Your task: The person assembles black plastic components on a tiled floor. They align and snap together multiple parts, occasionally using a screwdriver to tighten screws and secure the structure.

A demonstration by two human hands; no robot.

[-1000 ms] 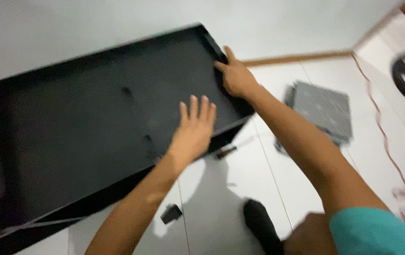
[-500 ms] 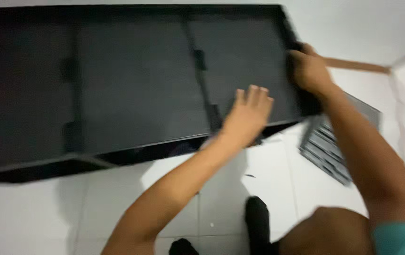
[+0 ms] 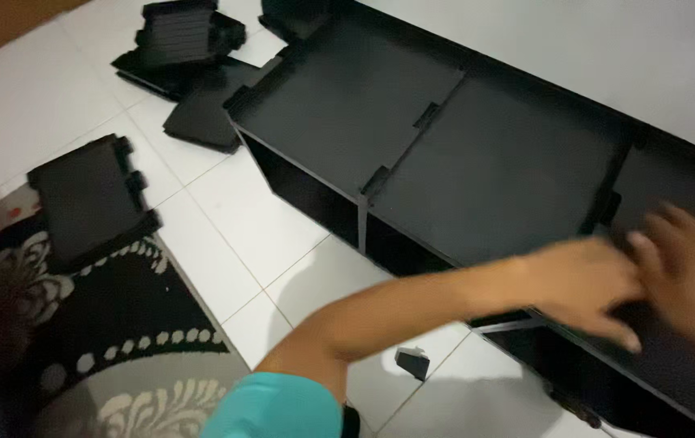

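Note:
A long black shelf unit (image 3: pixel 412 154) lies on its back on the white tile floor, with dividers splitting it into compartments. My left arm, in a teal sleeve, reaches across from the bottom middle. My left hand (image 3: pixel 587 288) lies flat with fingers spread on the unit's right-hand compartment, near its front edge. My right hand (image 3: pixel 688 264) rests on the same dark panel just to the right of it, close beside the left hand. Both hands are blurred, and the right hand's grip is unclear.
A small black bracket (image 3: pixel 412 362) lies on the tiles in front of the unit. Loose black panels (image 3: pixel 185 49) are stacked at the top left. Another notched black piece (image 3: pixel 92 199) sits on the edge of a patterned rug (image 3: pixel 96 341). A white wall (image 3: pixel 607 49) runs behind the unit.
The view has swung left, so the unit's whole length, the loose panels and the rug have come into sight. Both hands now sit together at its right end.

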